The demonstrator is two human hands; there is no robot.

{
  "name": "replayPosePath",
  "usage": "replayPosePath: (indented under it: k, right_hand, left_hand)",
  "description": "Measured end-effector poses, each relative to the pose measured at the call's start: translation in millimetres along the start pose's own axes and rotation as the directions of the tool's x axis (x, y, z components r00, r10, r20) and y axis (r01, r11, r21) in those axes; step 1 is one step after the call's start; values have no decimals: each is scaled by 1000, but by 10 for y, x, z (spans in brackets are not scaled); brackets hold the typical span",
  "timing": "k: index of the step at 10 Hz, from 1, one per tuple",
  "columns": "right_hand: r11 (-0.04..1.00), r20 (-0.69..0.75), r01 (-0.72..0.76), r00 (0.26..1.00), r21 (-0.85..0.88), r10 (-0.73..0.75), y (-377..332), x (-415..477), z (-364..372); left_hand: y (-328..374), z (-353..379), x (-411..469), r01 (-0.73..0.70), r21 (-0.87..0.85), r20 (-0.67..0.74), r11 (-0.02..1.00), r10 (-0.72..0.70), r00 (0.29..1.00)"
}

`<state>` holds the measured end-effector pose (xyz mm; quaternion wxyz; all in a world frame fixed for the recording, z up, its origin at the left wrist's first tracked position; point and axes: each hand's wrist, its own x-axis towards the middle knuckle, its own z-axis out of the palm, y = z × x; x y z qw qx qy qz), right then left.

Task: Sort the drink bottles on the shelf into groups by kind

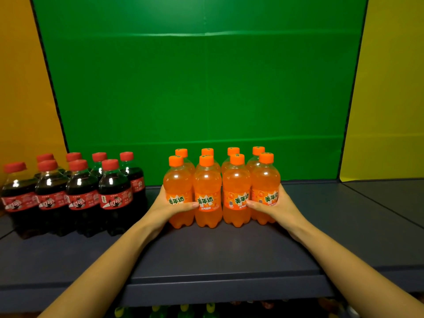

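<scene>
Several orange soda bottles (207,191) with orange caps stand in two tight rows at the middle of the dark shelf (206,249). My left hand (168,206) wraps the left end of the front row, thumb across the labels. My right hand (274,206) wraps the right end the same way. Both hands press the block of bottles from its sides. Several cola bottles (79,193) with red caps and red labels stand grouped in two rows at the left of the shelf, apart from the orange ones.
A green back panel (202,88) rises behind the shelf, with yellow panels on both sides. The shelf's right part (355,214) holds nothing. More bottles with yellow and green tops (183,309) show on a lower level below the front edge.
</scene>
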<state>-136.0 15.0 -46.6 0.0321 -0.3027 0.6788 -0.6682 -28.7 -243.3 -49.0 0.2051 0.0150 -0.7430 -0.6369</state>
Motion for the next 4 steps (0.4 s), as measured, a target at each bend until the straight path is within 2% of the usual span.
replayPosePath:
  k: [3, 4]
  right_hand:
    - [998, -4, -20, 1000, -65, 20, 6, -32, -13]
    - [989, -104, -9, 995, -150, -6, -81, -114, -51]
  left_hand:
    - [3, -33, -6, -1, 50, 41, 999, -2, 999]
    - [100, -69, -122, -5, 89, 26, 996, 3, 1000]
